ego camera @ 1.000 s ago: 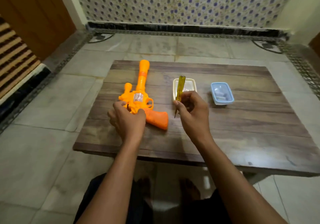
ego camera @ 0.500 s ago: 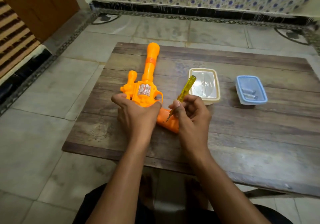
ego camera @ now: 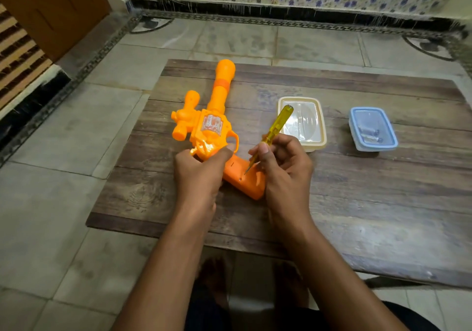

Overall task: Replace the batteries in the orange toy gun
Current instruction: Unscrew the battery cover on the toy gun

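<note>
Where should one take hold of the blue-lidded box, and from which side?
Come from above and pinch the left and right sides of the blue-lidded box, just under the lid rim. It lies flat on the table, closed, with free space all round.

no text, brand or number can be read anywhere; the silvery sticker [ego camera: 211, 124] on the side of the orange toy gun [ego camera: 221, 88] carries a reddish print, too blurred to make out as letters or figures

Yellow screwdriver [ego camera: 278, 125] at toy gun [ego camera: 211, 129] grip
</note>
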Demonstrator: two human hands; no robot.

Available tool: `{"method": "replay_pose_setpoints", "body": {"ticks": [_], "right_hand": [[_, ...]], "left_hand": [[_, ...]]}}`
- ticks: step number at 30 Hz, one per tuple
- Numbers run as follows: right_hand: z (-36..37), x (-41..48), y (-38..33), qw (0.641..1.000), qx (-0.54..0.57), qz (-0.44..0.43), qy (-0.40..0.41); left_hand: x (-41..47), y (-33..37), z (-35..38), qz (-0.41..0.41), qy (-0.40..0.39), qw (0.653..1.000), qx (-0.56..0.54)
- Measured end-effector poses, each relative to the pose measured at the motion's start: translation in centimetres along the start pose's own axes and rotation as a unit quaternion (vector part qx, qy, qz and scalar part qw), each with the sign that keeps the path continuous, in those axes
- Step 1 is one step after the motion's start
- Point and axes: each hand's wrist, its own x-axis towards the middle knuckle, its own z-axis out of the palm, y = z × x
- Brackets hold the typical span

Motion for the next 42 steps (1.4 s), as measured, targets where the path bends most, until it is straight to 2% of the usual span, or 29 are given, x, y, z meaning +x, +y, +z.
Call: {"method": "replay_pose_setpoints", "body": {"ticks": [3, 6, 9, 12, 16, 23, 29, 35, 42], "right_hand": [[0.1, 0.1, -0.7, 1.000, -0.011, -0.007, -0.007], [-0.2, -0.2, -1.4, 0.995, -0.086, -0.045, -0.033], [-0.7, -0.5, -1.8, 0.983, -0.139, -0.098, -0.070], [-1.1, -0.7, -1.9, 0.971, -0.183, -0.132, -0.083], [-1.2, -0.8, -1.9, 0.969, -0.185, -0.139, -0.090], [-0.9, -0.8, -1.9, 0.974, -0.180, -0.116, -0.068], [-0.9, -0.7, -2.1, 0.971, -0.196, -0.112, -0.081], [-0.7, -1.0, -2.3, 0.925, -0.286, -0.201, -0.153], [-1.1, -0.3, -3.0, 0.920, -0.284, -0.210, -0.170]], "left_hand": [[0.1, 0.2, -0.4, -0.024, -0.037, 0.998, -0.039], [0.2, 0.3, -0.6, -0.053, -0.082, 0.992, -0.083], [0.3, 0.5, -0.9, -0.058, -0.095, 0.990, -0.089], [0.4, 0.4, -0.9, -0.060, -0.091, 0.990, -0.086], [0.3, 0.3, -0.7, -0.063, -0.099, 0.990, -0.077], [0.3, 0.4, -0.6, -0.069, -0.091, 0.991, -0.074], [0.3, 0.2, -0.5, -0.065, -0.093, 0.991, -0.073], [0.5, 0.1, -0.5, -0.063, -0.075, 0.993, -0.061], [0.5, 0.2, -0.4, -0.077, -0.079, 0.991, -0.079]]}}
